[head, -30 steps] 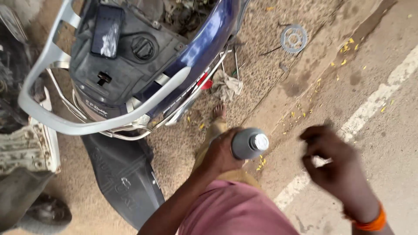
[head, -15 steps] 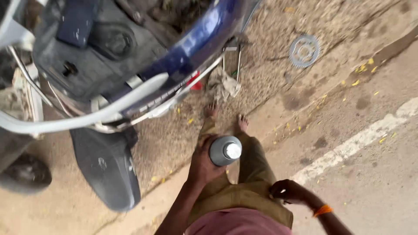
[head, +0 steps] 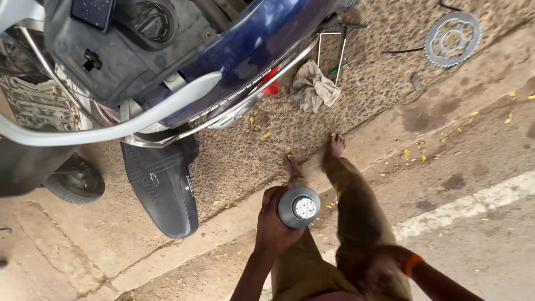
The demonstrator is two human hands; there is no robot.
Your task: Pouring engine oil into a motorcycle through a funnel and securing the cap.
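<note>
My left hand (head: 274,226) grips a grey bottle (head: 298,207) seen from above, its light cap facing the camera. My right hand (head: 382,271) hangs low against my right thigh, blurred, with an orange band at the wrist; whether it holds anything does not show. My bare feet (head: 334,146) stand on the edge of a coarse mat, my olive trousers below the bottle. A dark blue scooter (head: 245,50) with its seat removed stands just ahead at the upper left.
The black scooter seat (head: 161,189) lies on the ground left of my feet. A crumpled rag (head: 315,86) and thin metal tools lie on the mat. A metal sprocket (head: 452,39) lies at the upper right. A white painted line (head: 473,203) crosses the road.
My right hand dropped from in front of me down to my thigh. The bottle in my left hand stayed upright as the view shifted back toward the scooter.
</note>
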